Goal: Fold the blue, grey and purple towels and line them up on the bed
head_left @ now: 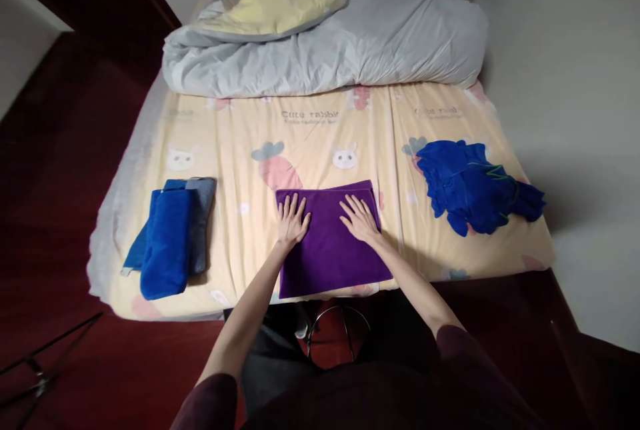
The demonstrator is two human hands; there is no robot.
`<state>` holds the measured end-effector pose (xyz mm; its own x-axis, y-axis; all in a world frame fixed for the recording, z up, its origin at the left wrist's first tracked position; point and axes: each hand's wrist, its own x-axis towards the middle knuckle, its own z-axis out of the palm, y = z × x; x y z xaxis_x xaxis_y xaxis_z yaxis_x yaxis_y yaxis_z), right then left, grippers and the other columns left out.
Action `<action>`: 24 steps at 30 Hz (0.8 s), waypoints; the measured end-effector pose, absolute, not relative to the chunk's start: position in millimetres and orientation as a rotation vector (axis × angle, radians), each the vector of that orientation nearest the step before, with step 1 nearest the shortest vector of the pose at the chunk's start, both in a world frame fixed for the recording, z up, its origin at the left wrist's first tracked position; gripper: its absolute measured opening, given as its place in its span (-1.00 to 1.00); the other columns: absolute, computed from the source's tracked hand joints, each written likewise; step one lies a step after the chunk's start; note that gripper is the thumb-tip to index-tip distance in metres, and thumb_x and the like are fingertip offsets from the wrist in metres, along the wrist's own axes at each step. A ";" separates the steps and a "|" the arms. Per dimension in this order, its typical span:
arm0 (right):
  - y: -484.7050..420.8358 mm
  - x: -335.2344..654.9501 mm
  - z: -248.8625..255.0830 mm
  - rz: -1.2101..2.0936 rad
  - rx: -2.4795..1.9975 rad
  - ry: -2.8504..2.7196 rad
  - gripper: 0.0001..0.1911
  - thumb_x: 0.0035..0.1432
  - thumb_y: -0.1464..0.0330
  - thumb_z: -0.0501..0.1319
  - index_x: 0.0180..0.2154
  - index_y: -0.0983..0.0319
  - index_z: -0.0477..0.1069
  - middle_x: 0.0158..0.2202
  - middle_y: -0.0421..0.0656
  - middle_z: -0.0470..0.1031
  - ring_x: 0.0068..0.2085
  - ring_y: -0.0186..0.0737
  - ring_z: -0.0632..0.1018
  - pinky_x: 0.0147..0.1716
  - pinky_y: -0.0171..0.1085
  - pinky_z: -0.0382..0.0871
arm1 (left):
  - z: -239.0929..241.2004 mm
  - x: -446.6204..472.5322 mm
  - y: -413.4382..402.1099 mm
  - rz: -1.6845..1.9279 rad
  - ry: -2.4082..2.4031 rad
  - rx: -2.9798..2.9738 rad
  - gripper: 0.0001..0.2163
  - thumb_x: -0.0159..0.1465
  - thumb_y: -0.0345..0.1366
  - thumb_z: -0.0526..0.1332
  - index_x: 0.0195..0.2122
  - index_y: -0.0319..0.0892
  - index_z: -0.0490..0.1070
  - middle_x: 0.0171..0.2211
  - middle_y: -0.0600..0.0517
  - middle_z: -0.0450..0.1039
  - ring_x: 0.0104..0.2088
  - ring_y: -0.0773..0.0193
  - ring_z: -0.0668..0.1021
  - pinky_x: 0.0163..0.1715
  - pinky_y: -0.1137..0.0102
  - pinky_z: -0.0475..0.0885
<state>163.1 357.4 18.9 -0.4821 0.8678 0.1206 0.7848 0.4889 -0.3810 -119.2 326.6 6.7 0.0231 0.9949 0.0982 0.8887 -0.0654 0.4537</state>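
A purple cloth (pixel 330 243), perhaps a towel, lies folded into a rough rectangle near the front edge of the bed. On its upper left part rests my left hand (pixel 293 220), flat with the fingers spread. My right hand (pixel 360 218) is pressed flat on the upper right part, fingers apart too. Neither hand grips the fabric. Off to the left is a stack of folded cloths, with a thick blue folded cloth (pixel 167 243) on top and a grey cloth (pixel 203 223) partly under it. A crumpled blue cloth (pixel 470 183) with green strands lies at the right.
The bed carries a yellow sheet (pixel 320 143) printed with rabbits and carrots. Across its far side is a bunched grey quilt (pixel 320 63). A pale wall (pixel 565 83) runs along the right. Below left, thin black stand legs (pixel 40 383) stand on the dark red floor (pixel 125 363).
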 end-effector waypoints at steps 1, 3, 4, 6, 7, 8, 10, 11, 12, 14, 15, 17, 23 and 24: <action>360.4 166.7 16.5 0.406 -1.429 -2.444 -0.41 0.53 0.14 0.01 0.45 0.20 0.21 0.53 -0.05 0.08 0.53 0.00 0.09 0.51 0.09 -0.07 | 4.6 -121.9 326.1 0.572 1.966 2.007 -0.40 0.46 -0.04 0.03 0.46 -0.17 0.22 0.53 -0.15 0.02 0.55 -0.12 -0.04 0.50 -0.14 -0.16; 375.9 174.9 14.5 0.405 -1.566 -2.382 -0.37 0.53 0.12 -0.03 0.47 0.25 0.16 0.54 -0.02 0.06 0.54 0.00 0.06 0.52 0.11 -0.12 | 3.5 -127.7 333.4 0.587 2.022 1.953 -0.39 0.47 -0.02 0.01 0.47 -0.20 0.20 0.53 -0.17 0.00 0.55 -0.12 -0.05 0.50 -0.14 -0.19; 385.1 177.8 14.8 0.403 -1.636 -2.344 -0.36 0.53 0.13 -0.04 0.48 0.27 0.15 0.53 0.00 0.06 0.54 0.00 0.05 0.52 0.13 -0.14 | 4.4 -129.2 338.9 0.596 2.041 1.935 -0.38 0.48 -0.03 0.00 0.47 -0.23 0.19 0.53 -0.19 -0.01 0.55 -0.13 -0.06 0.50 -0.15 -0.20; 399.4 179.5 16.4 0.385 -1.737 -2.287 -0.36 0.53 0.14 -0.04 0.47 0.31 0.15 0.53 0.04 0.04 0.55 0.04 0.03 0.51 0.20 -0.21 | 8.1 -127.4 347.1 0.606 2.052 1.919 -0.37 0.48 -0.03 0.00 0.47 -0.29 0.18 0.54 -0.23 -0.04 0.55 -0.15 -0.08 0.49 -0.17 -0.22; 402.9 178.8 16.9 0.367 -1.755 -2.279 -0.35 0.53 0.15 -0.04 0.47 0.33 0.14 0.54 0.05 0.02 0.56 0.06 0.00 0.51 0.24 -0.24 | 9.8 -124.6 348.5 0.604 2.040 1.924 -0.36 0.48 -0.03 0.00 0.47 -0.31 0.17 0.54 -0.24 -0.05 0.55 -0.15 -0.09 0.49 -0.17 -0.22; 404.2 177.8 16.8 0.349 -1.747 -2.288 -0.35 0.53 0.15 -0.04 0.48 0.33 0.13 0.54 0.06 -0.01 0.56 0.07 -0.03 0.50 0.27 -0.28 | 10.9 -121.1 348.0 0.598 2.017 1.937 -0.36 0.48 -0.03 0.01 0.48 -0.31 0.16 0.54 -0.23 -0.06 0.55 -0.15 -0.10 0.50 -0.17 -0.23; 402.9 177.1 14.6 0.336 -1.676 -2.348 -0.34 0.53 0.14 -0.05 0.49 0.32 0.09 0.56 0.03 -0.05 0.57 0.05 -0.07 0.51 0.25 -0.30 | 10.3 -115.0 343.6 0.583 1.964 1.970 -0.36 0.48 -0.03 0.01 0.49 -0.27 0.15 0.55 -0.19 -0.08 0.56 -0.12 -0.11 0.50 -0.16 -0.22; 402.4 178.0 13.0 0.345 -1.644 -2.374 -0.34 0.54 0.13 -0.06 0.50 0.31 0.08 0.56 0.01 -0.06 0.57 0.02 -0.07 0.52 0.22 -0.28 | 8.8 -113.4 341.5 0.578 1.954 1.978 -0.37 0.48 -0.04 0.01 0.49 -0.25 0.15 0.55 -0.17 -0.09 0.56 -0.11 -0.12 0.51 -0.14 -0.21; 403.2 179.5 11.5 0.359 -1.635 -2.385 -0.33 0.54 0.13 -0.08 0.50 0.31 0.06 0.56 0.00 -0.06 0.57 -0.01 -0.06 0.53 0.19 -0.26 | 6.9 -113.0 340.4 0.575 1.957 1.980 -0.38 0.48 -0.04 0.01 0.49 -0.23 0.16 0.56 -0.15 -0.10 0.56 -0.10 -0.11 0.51 -0.13 -0.20; 408.6 182.3 10.4 0.386 -1.681 -2.363 -0.33 0.55 0.13 -0.10 0.51 0.33 0.05 0.56 -0.01 -0.06 0.57 -0.03 -0.04 0.53 0.16 -0.26 | 2.9 -114.7 342.5 0.571 1.982 1.969 -0.38 0.48 -0.04 0.02 0.49 -0.23 0.17 0.56 -0.13 -0.12 0.56 -0.08 -0.11 0.51 -0.11 -0.20; 411.9 182.5 11.5 0.394 -1.718 -2.338 -0.33 0.55 0.14 -0.10 0.50 0.35 0.04 0.56 0.00 -0.06 0.57 -0.02 -0.05 0.53 0.18 -0.29 | 1.7 -115.9 345.0 0.572 1.994 1.964 -0.38 0.49 -0.04 0.02 0.49 -0.24 0.17 0.56 -0.13 -0.13 0.56 -0.08 -0.11 0.52 -0.10 -0.21; 413.6 179.3 17.5 0.390 -1.759 -2.296 -0.33 0.56 0.16 -0.09 0.50 0.37 0.04 0.56 0.01 -0.08 0.57 0.02 -0.10 0.52 0.23 -0.40 | 1.9 -116.2 348.9 0.588 1.997 1.969 -0.39 0.50 -0.06 0.02 0.48 -0.28 0.18 0.56 -0.15 -0.13 0.56 -0.07 -0.13 0.52 -0.10 -0.23; 319.2 179.3 35.3 0.329 -1.519 -2.414 -0.35 0.57 0.16 -0.09 0.53 0.27 -0.03 0.58 -0.12 -0.16 0.58 -0.10 -0.17 0.56 0.02 -0.39 | 15.0 -91.8 276.4 0.532 1.828 2.129 -0.42 0.52 -0.08 -0.01 0.48 -0.26 0.19 0.56 -0.15 -0.17 0.56 -0.02 -0.20 0.53 -0.04 -0.18; 292.1 187.8 33.0 0.328 -1.528 -2.416 -0.35 0.57 0.16 -0.09 0.53 0.26 -0.02 0.58 -0.12 -0.15 0.58 -0.08 -0.12 0.56 0.00 -0.35 | 15.5 -87.3 249.5 0.509 1.798 2.153 -0.43 0.52 -0.09 -0.01 0.49 -0.21 0.18 0.56 -0.11 -0.17 0.56 0.01 -0.17 0.54 0.01 -0.15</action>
<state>187.8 292.1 33.0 -0.4109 0.9062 0.1000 0.8467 0.4200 -0.3267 -87.3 249.5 15.5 0.1591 0.9837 0.0834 0.8814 -0.1796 0.4369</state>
